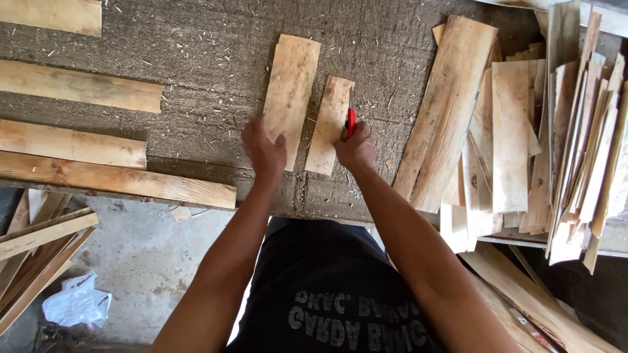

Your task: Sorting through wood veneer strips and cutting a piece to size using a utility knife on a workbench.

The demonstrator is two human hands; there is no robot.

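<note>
Beside the flat-pressing left hand (263,149), the right hand (354,148) grips a red cutter (350,122) against the narrow slat (330,124); the cut is unfinished.

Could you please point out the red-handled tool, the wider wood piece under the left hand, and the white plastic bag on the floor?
Red-handled tool (351,122): head view, on the red handle above the right hand.
Wider wood piece (292,78): head view, on its bare upper face.
White plastic bag (77,302): head view, on its crumpled middle.
</note>
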